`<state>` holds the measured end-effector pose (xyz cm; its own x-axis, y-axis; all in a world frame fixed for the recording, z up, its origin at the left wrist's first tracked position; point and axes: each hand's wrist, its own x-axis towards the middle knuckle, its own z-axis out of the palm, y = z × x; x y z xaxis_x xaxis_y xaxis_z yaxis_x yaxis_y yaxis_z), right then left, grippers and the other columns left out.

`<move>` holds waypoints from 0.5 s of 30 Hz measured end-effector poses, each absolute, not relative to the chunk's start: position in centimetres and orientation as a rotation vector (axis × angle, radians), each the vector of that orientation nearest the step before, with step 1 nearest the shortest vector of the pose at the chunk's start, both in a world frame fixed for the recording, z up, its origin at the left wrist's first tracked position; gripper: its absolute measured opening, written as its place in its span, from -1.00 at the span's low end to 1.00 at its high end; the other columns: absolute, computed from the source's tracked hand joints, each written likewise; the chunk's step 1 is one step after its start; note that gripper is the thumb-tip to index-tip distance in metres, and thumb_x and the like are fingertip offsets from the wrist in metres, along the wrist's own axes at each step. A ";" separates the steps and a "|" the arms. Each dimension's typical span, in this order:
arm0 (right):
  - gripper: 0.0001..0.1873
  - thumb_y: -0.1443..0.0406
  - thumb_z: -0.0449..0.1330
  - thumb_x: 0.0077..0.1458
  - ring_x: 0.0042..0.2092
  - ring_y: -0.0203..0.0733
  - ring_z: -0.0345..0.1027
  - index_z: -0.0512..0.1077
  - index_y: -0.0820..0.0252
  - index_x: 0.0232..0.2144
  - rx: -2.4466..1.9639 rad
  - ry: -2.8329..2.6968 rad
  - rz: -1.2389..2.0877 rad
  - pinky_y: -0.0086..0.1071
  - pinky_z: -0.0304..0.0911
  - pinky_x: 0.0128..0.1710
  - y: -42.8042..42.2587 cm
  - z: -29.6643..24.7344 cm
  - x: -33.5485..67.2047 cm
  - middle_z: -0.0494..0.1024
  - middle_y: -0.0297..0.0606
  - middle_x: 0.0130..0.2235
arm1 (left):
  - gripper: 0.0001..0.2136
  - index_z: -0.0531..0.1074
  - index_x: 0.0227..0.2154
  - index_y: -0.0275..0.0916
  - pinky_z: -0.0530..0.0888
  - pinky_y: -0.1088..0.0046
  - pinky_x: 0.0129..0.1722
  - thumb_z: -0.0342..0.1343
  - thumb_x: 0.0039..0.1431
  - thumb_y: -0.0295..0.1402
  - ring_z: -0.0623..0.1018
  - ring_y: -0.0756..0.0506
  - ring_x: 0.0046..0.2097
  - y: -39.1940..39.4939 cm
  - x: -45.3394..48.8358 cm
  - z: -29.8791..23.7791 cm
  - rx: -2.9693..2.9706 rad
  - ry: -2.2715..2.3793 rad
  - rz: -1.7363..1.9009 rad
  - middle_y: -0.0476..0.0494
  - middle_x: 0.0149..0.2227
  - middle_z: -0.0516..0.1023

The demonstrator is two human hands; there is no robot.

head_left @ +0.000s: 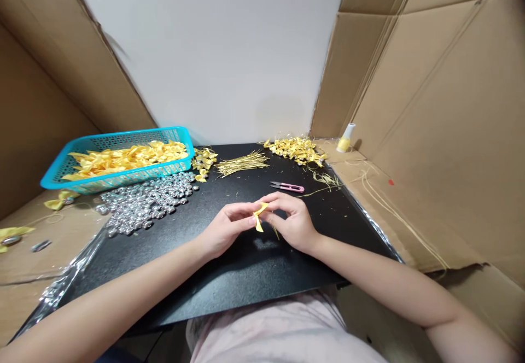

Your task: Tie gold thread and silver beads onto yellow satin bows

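Over the black tabletop [197, 281], my left hand [229, 226] pinches a small yellow ribbon bow [259, 218] between thumb and fingers. My right hand [293, 221] closes on the bow's other side, its fingertips pressed close to the middle. A thin gold strand [276, 234] pokes out below my right thumb; its other end is hidden. Beyond my hands lie pink-handled thread snips [287, 187] and a bundle of gold wire ties [243, 163]. Shiny silver beads [143, 202] are spread to the left of my left hand.
A blue basket [47, 180] full of yellow bows stands at the back left. Bows with silver beads form a pile [297, 150] at the back right and a smaller heap [203, 160] beside the basket. Cut strands [328, 180] and a white-tipped bottle [345, 139] are at right. Cardboard walls [451, 106] flank the table.
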<state>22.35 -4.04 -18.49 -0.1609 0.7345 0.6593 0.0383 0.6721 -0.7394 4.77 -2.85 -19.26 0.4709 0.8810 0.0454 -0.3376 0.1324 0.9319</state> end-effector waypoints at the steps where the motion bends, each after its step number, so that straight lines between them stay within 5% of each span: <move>1: -0.98 0.34 0.27 0.07 -0.18 -0.20 0.49 0.52 0.12 -0.39 -0.667 -1.646 0.636 -0.27 0.37 -0.12 -4.1 -18.4 22.4 0.60 -0.24 -0.24 | -0.74 0.64 -0.31 -0.15 0.43 0.51 -0.28 0.43 -0.16 -0.32 0.52 0.01 -0.38 -2.8 4.7 -19.3 1.126 0.635 0.985 -0.08 -0.36 0.64; 7: -0.94 0.34 0.28 0.01 -0.13 -0.15 0.37 0.50 0.08 -0.39 -0.737 -1.758 0.124 -0.17 0.26 -0.05 -4.5 -17.7 23.3 0.52 -0.25 -0.24 | -0.76 0.62 -0.22 -0.14 0.41 0.54 -0.29 0.34 -0.02 -0.31 0.51 0.01 -0.34 -2.8 4.7 -19.1 1.360 0.768 1.023 -0.08 -0.36 0.61; 15: -0.97 0.30 0.31 0.02 -0.13 -0.15 0.31 0.55 0.08 -0.40 -0.848 -1.914 0.173 -0.17 0.17 -0.02 -3.8 -17.9 23.4 0.52 -0.28 -0.24 | -0.68 0.58 -0.12 -0.21 0.29 0.54 -0.42 0.29 0.04 -0.26 0.36 0.03 -0.43 -2.6 4.4 -19.4 1.636 0.890 1.066 -0.05 -0.44 0.47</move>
<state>23.41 -3.82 -17.89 -0.2601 0.6248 0.7362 0.4828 0.7444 -0.4612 4.39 -2.59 -19.39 0.3534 0.9050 0.2367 0.0713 -0.2784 0.9578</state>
